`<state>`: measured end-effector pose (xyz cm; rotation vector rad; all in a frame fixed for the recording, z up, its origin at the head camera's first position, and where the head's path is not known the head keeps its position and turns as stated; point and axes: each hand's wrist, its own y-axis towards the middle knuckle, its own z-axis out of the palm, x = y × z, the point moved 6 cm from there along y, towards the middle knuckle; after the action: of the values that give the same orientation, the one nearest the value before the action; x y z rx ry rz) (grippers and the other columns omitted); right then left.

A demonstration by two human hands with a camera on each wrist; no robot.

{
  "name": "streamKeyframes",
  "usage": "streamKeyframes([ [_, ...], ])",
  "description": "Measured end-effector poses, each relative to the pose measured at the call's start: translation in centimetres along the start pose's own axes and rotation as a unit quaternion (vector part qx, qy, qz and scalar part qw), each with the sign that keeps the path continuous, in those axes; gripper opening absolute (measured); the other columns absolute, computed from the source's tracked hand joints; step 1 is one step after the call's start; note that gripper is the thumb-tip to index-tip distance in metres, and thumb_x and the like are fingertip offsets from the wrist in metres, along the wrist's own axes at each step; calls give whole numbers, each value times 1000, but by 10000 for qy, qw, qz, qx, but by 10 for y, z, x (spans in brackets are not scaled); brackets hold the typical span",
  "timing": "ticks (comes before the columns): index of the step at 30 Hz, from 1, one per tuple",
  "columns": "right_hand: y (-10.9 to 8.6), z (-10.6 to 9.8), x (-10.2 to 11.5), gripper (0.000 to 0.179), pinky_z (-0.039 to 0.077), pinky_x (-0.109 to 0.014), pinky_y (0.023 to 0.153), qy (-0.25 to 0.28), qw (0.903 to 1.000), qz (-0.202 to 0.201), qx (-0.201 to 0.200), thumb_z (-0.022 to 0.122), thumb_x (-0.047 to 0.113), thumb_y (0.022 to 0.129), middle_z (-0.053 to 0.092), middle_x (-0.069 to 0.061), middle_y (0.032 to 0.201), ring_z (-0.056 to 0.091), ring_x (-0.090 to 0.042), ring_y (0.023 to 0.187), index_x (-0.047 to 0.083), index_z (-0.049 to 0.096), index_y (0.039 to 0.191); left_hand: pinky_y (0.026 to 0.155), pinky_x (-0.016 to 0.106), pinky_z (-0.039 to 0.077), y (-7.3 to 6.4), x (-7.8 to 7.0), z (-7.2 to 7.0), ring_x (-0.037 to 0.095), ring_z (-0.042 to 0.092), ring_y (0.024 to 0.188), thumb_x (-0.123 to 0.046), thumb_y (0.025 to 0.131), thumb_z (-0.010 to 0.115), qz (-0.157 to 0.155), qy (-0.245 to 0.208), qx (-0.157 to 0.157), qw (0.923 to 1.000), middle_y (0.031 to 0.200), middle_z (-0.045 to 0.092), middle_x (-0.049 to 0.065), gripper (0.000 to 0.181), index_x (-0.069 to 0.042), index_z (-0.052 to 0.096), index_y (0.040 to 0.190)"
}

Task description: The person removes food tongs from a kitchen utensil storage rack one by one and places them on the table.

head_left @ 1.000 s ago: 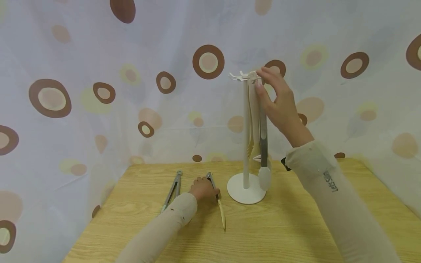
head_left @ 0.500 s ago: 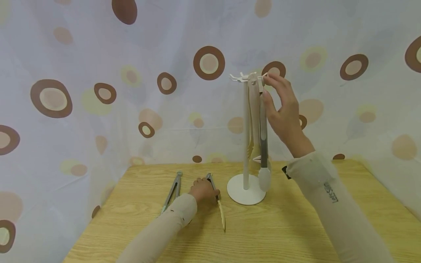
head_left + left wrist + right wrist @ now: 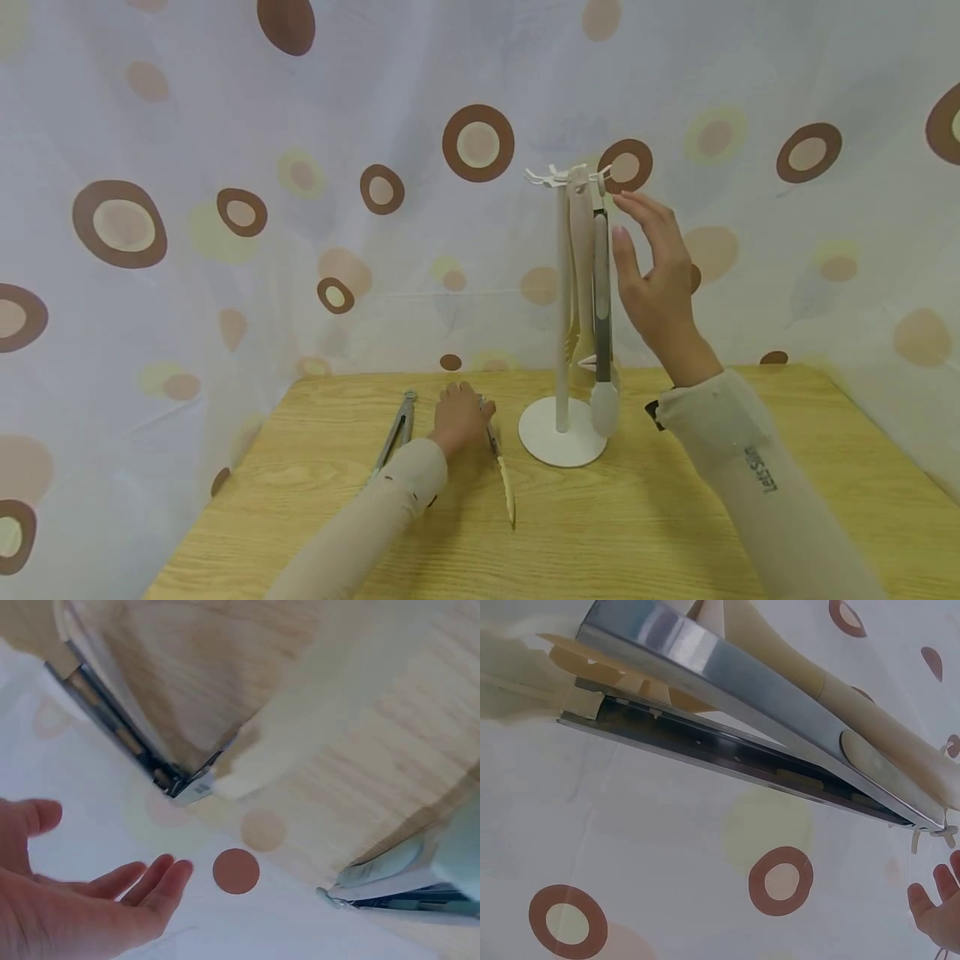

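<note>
A white stand [image 3: 562,317] with hooks on top stands on a round base. From its hooks hang metal tongs [image 3: 602,267] with a pale tip, beside a beige utensil [image 3: 581,250]. My right hand [image 3: 660,283] is just right of the hanging tongs, its fingers apart from them; the right wrist view shows those tongs [image 3: 727,682] close up. My left hand [image 3: 461,417] hovers by metal tongs [image 3: 504,483] with a yellowish tip. In the left wrist view the left hand [image 3: 97,900] has its fingers extended, holding nothing.
A second pair of tongs [image 3: 397,429] with mint tips lies on the wooden table [image 3: 570,542], partly behind the left sleeve. A curtain [image 3: 225,108] with brown rings and dots hangs behind and beside the table.
My right hand has come away from the top of the hanging tongs, down and to the right. My left hand has shifted slightly up. The tongs on the table stay in place.
</note>
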<state>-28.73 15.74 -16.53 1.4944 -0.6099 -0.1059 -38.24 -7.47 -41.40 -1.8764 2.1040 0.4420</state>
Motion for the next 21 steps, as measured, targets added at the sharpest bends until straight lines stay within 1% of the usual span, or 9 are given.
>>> streamKeyframes([
  [3,-2,-1,6,31,32,-35,108,38,10000,-32,-42,49,-9,91,54,-30,124,47,-38,123,-15,56,120,96,51,42,2,-11,-16,44,45,118,-28,101,50,278,-407,-574,9971,126,45,31,53,15,42,130],
  [5,-3,-2,6,31,33,-34,108,43,10000,-37,-64,49,-9,91,54,-30,123,48,-39,122,-15,56,120,94,47,44,1,-20,-28,41,48,114,-24,101,49,508,-727,-979,9912,124,46,29,47,13,44,129],
  [8,-6,-2,4,31,34,-32,106,14,10000,5,-93,50,-8,91,55,-29,123,49,-37,122,-14,56,120,90,42,46,2,-34,-46,36,51,109,-19,101,49,882,-1123,-1554,9775,121,50,24,40,10,47,127],
  [11,-8,-3,3,31,35,-31,106,-14,9999,27,-105,50,-7,90,56,-29,123,49,-36,121,-14,57,120,83,43,46,2,-47,-65,33,52,111,-18,101,47,1143,-1581,-2053,9591,120,53,19,36,5,50,128],
  [12,-9,-3,2,31,35,-31,106,-16,9999,32,-101,50,-7,91,56,-28,123,49,-36,121,-14,57,120,84,43,45,2,-51,-71,32,52,112,-18,101,47,1223,-1707,-2185,9530,121,53,18,35,4,50,128],
  [14,-10,-3,2,31,35,-32,106,-11,10000,42,-82,50,-7,91,56,-28,123,49,-36,122,-14,56,120,86,43,45,1,-60,-85,30,51,114,-17,101,46,1435,-1954,-2482,9379,122,53,16,34,2,50,129],
  [17,-12,-3,1,31,34,-33,106,34,10000,52,-33,50,-7,91,55,-28,123,48,-37,122,-14,56,121,92,42,46,-3,-75,-107,30,51,115,-13,100,46,1932,-2135,-2964,9106,121,54,18,33,3,50,129],
  [18,-12,-4,1,32,34,-33,106,43,10000,57,-13,50,-7,91,55,-28,124,48,-37,122,-13,56,122,96,41,44,-4,-80,-115,31,51,115,-11,100,47,2154,-2161,-3124,8996,121,54,19,32,4,50,128],
  [21,-13,-5,0,32,33,-34,107,65,10000,60,8,50,-7,91,54,-28,124,47,-37,123,-13,55,122,97,42,43,-7,-94,-136,32,52,113,-8,99,45,2796,-2156,-3591,8640,118,55,22,32,6,52,126],
])
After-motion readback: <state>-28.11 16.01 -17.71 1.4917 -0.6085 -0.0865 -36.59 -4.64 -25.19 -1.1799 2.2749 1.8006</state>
